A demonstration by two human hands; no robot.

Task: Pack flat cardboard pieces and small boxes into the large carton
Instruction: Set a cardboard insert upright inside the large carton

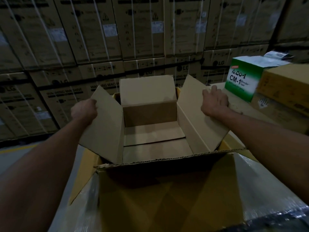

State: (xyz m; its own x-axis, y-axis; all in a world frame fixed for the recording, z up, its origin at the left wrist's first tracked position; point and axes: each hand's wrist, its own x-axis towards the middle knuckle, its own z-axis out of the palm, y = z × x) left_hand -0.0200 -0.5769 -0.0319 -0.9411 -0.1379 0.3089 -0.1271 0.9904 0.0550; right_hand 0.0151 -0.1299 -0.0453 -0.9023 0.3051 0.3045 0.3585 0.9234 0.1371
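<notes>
A large brown carton (150, 113) stands open in front of me, all of its top flaps raised. Its inside shows only the bottom flaps, with a seam across the floor. My left hand (84, 108) grips the outer edge of the left flap (103, 124). My right hand (214, 101) lies over the top edge of the right flap (197, 118), fingers curled on it. The far flap (147, 89) stands upright and the near flap (167, 190) hangs toward me. No flat cardboard pieces or small boxes are visible inside.
A green and white "CM-1 Wonder Tape" box (242, 79) sits to the right beside a yellow-brown carton (287, 86). Stacked LG washing machine cartons (100, 39) form a wall behind. Plastic-wrapped goods (267, 190) lie under the carton; grey floor (33, 151) shows at the left.
</notes>
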